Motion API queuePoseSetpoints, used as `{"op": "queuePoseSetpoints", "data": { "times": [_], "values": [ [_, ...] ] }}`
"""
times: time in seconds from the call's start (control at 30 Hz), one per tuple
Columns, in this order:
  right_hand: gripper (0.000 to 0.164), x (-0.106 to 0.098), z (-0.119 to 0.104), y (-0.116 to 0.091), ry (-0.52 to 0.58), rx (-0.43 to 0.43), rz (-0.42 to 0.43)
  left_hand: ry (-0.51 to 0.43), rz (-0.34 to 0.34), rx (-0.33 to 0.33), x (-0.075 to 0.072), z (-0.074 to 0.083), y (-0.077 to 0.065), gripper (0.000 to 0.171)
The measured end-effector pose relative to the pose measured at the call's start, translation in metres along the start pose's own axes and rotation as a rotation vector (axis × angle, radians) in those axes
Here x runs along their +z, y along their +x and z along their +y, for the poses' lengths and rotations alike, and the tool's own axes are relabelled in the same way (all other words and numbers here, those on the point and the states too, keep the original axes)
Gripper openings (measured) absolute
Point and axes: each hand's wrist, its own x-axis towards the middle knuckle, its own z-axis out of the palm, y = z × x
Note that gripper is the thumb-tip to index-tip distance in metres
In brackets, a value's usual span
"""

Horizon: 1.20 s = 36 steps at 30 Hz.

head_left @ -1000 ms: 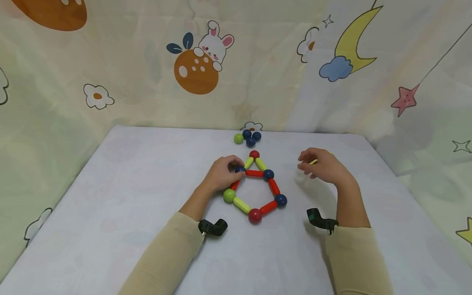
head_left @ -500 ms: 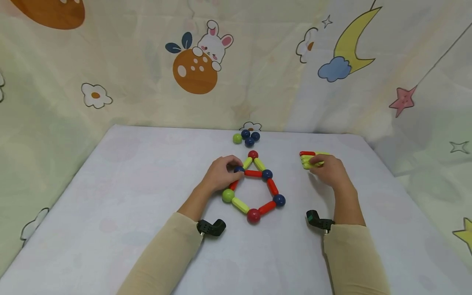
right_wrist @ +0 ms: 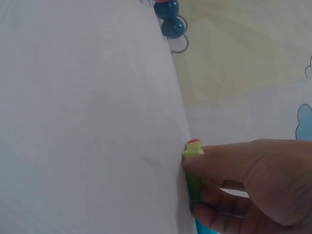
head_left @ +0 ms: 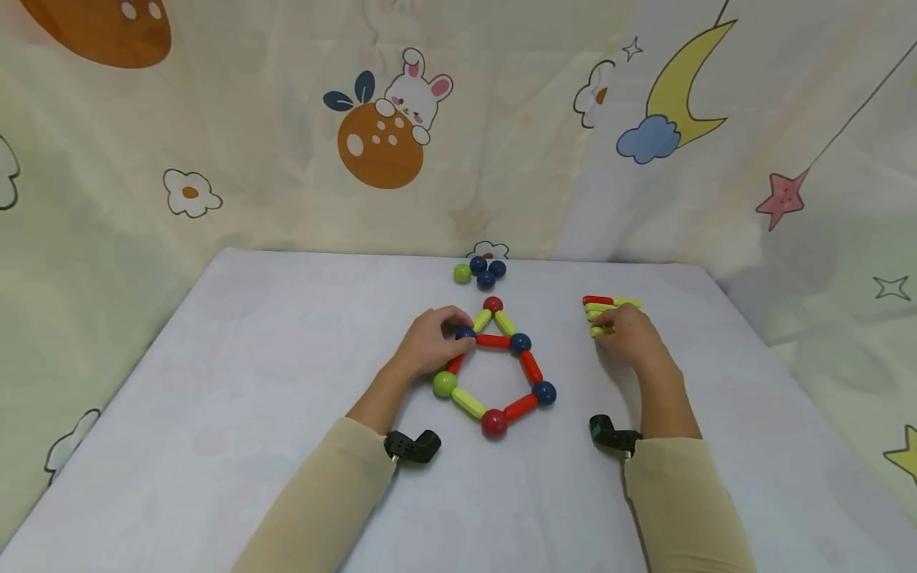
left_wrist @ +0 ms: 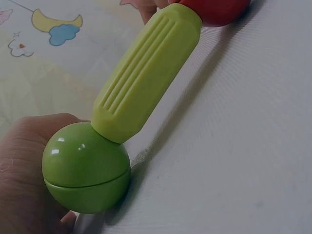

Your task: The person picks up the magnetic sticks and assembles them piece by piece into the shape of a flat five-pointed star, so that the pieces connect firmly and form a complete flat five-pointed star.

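Note:
A flat frame of balls and rods lies on the table: red rods point(head_left: 531, 367), yellow-green rods point(head_left: 469, 403), red balls point(head_left: 494, 423), dark blue balls point(head_left: 544, 393) and a green ball point(head_left: 445, 384). My left hand point(head_left: 432, 342) holds the dark blue ball point(head_left: 466, 334) at its upper left corner, thumb and fingers about it. Close by in the left wrist view are the green ball point(left_wrist: 87, 168) and its yellow-green rod point(left_wrist: 148, 73). Over a bundle of rods point(head_left: 598, 300) at the right, my right hand point(head_left: 630, 338) pinches a yellow-green rod point(right_wrist: 194, 183) between thumb and fingers.
Beyond the frame's tip sit a loose green ball point(head_left: 462, 273) and several loose dark blue balls point(head_left: 485, 279), near the back edge of the white table point(head_left: 286, 318). A printed cloth point(head_left: 272, 119) hangs behind it.
My right hand has come down onto the rod bundle and shifted slightly toward me, its fingers now at the nearer rods. The left hand stays on the blue ball.

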Motion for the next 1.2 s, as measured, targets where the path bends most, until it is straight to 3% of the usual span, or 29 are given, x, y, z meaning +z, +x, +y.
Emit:
{"op": "queuePoseSetpoints", "data": {
  "times": [0.37, 0.6, 0.73, 0.93, 1.2],
  "values": [
    [0.038, -0.003, 0.004, -0.005, 0.075, -0.050, -0.025, -0.004, 0.001, -0.002, 0.001, 0.000, 0.001, 0.027],
    [0.045, -0.004, 0.003, -0.008, 0.159, 0.020, -0.055, 0.000, -0.002, -0.012, 0.002, -0.001, 0.001, 0.028],
    [0.048, -0.003, 0.004, -0.008, 0.200, 0.030, -0.011, -0.005, -0.004, -0.012, 0.003, -0.002, 0.001, 0.028],
    [0.045, -0.001, 0.005, -0.006, 0.254, -0.030, 0.084, -0.004, -0.003, -0.015, 0.004, -0.002, 0.001, 0.027],
    [0.043, -0.003, -0.010, -0.007, 0.275, -0.086, 0.057, -0.007, 0.002, -0.021, 0.002, -0.001, 0.001, 0.027]
  ]
}}
